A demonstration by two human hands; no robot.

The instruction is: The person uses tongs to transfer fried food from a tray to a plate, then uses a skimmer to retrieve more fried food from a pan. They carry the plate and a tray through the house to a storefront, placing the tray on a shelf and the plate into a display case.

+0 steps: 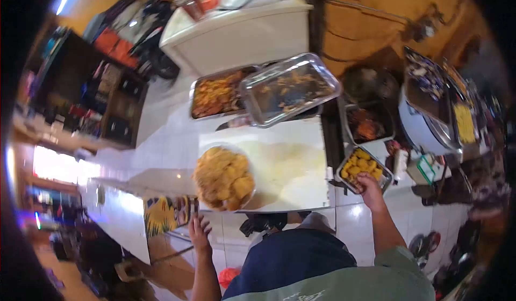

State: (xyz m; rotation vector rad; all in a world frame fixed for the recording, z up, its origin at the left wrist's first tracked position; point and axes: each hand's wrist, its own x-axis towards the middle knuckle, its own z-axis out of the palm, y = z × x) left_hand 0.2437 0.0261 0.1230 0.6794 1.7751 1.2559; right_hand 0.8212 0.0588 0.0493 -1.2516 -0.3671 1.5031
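Note:
My right hand (367, 187) is at the front edge of a small metal tray of yellow chunks (361, 164), its fingers closed; what they hold, if anything, is hidden. To the left, my left hand (199, 230) hangs beside the table's front edge with its fingers apart and nothing in it. A heaped plate of golden-brown food (223, 178) sits on the white board (290, 167), just above my left hand.
Behind the board, a nearly bare metal tray (290, 90) overlaps a tray of reddish food (215, 94). A knife (234, 122) lies in front of them. At right are a square pan of dark red food (366, 124) and a green-edged container (426, 169).

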